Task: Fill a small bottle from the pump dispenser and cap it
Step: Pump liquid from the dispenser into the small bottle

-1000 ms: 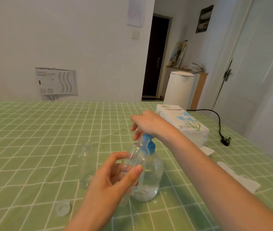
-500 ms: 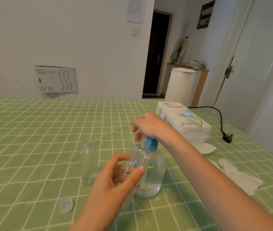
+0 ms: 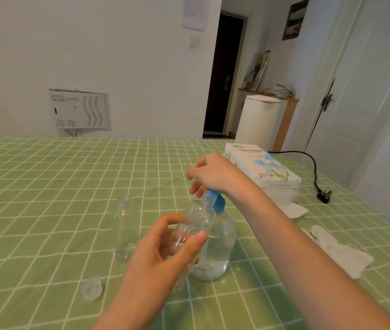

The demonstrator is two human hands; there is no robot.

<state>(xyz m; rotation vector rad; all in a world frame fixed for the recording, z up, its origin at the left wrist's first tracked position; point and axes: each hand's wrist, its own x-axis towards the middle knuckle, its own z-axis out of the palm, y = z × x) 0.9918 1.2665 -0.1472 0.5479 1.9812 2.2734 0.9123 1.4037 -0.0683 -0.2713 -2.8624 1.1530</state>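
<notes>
My left hand [image 3: 163,256] grips a small clear bottle [image 3: 195,229], tilted with its mouth up against the blue nozzle of the pump dispenser [image 3: 217,248]. The dispenser is a round clear bottle with a little liquid at the bottom, standing on the green checked tablecloth [image 3: 46,186]. My right hand [image 3: 213,173] rests on top of the blue pump head [image 3: 215,201], fingers curled over it. A second clear small bottle [image 3: 125,229] stands uncapped to the left. A translucent cap [image 3: 91,289] lies on the cloth near the front left.
A white tissue paper pack [image 3: 265,172] lies at the right rear, with crumpled tissues [image 3: 341,251] in front of it. A black cable with plug [image 3: 322,194] runs over the table's right edge. A white bin [image 3: 258,120] stands beyond the table.
The view has shifted a little; both hands, the small bottle and the dispenser keep nearly the same pose, with my right hand still over the pump head.
</notes>
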